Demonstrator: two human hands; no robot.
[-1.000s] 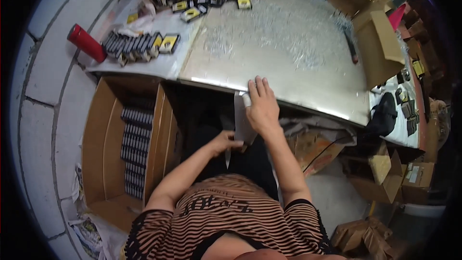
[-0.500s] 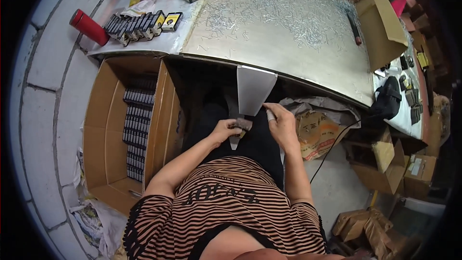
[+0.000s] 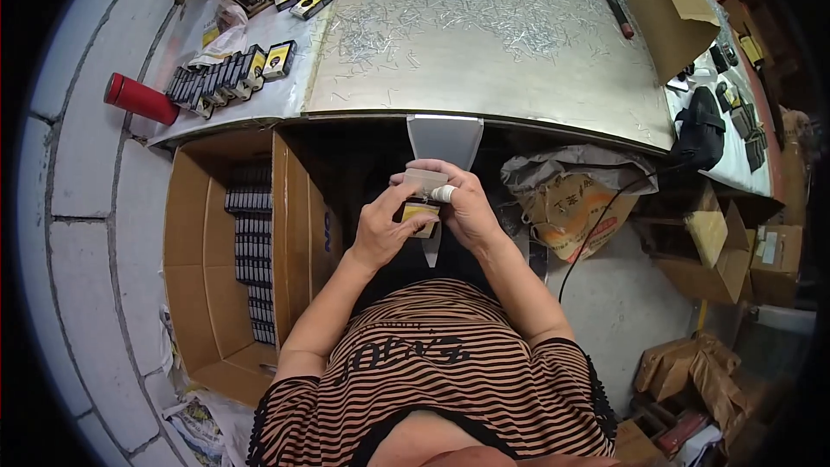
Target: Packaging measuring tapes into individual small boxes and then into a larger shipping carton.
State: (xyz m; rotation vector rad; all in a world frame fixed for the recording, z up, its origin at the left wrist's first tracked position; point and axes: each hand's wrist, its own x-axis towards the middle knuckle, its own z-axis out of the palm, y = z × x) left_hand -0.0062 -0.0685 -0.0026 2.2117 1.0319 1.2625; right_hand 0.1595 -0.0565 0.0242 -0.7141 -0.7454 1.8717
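Over my lap, my left hand (image 3: 379, 232) grips a small box (image 3: 421, 216) with a yellow label, its thumb lying across the near face. A translucent plastic piece (image 3: 425, 179) shows at the box's far end; whether it is part of the box I cannot tell. My right hand (image 3: 471, 207) curls around the far and right sides of the same box, fingers behind it. A white wrap (image 3: 443, 194) covers one of the right fingers. Just beyond both hands, a grey metal chute (image 3: 445, 140) slopes down from the table's edge.
Scattered metal pins cover the metal tabletop (image 3: 380, 91). A row of black-and-yellow boxes (image 3: 216, 79) and a red flask (image 3: 141, 98) stand at left. Below them, a carton (image 3: 186, 294) holds stacked boxes. At right are a paper sack (image 3: 566, 216) and a black cable (image 3: 577, 264).
My right hand has left the chute's lower end and come to the box beside my left hand. The left hand has lifted the box slightly. The whole view has shifted a little.
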